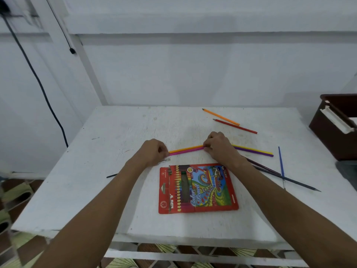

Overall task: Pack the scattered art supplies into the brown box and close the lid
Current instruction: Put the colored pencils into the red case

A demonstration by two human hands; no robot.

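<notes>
carefully, both hands' grip, left (154, 151) and right (218, 147), pinches the pencils (186, 149); uneven squeezing could scatter them across the worktop (116, 132).

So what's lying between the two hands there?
In the head view, an orange pencil and a pink pencil span from the left hand to the right hand.

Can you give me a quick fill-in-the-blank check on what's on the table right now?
1. Both hands, left hand and right hand, grip an orange and a ____ pencil.
2. The red cardboard colour-pencil pack lies ____ on the white table.
3. The dark brown box sits at the table's ____ edge.

Missing words: pink; flat; right
</notes>
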